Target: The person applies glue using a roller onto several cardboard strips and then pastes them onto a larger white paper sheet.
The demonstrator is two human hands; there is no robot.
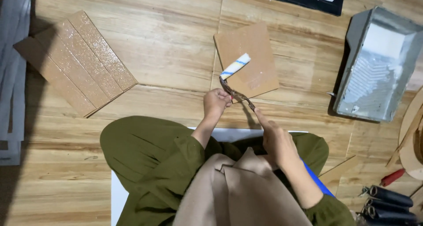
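Right hand point(275, 140) grips small white blue-striped paint roller point(235, 66) by handle; left hand point(216, 102) pinches its metal frame; roller rests on square brown board point(260, 72).

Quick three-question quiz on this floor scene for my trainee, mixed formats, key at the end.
1. True or false: the paint roller rests on the square brown board.
2. Which hand grips the roller's handle end?
A. right hand
B. left hand
C. neither
3. Fill in: the grey paint tray lies to the person's ____ side.

Key: 1 true; 2 A; 3 right. The left hand steadies the metal frame near the roller head.
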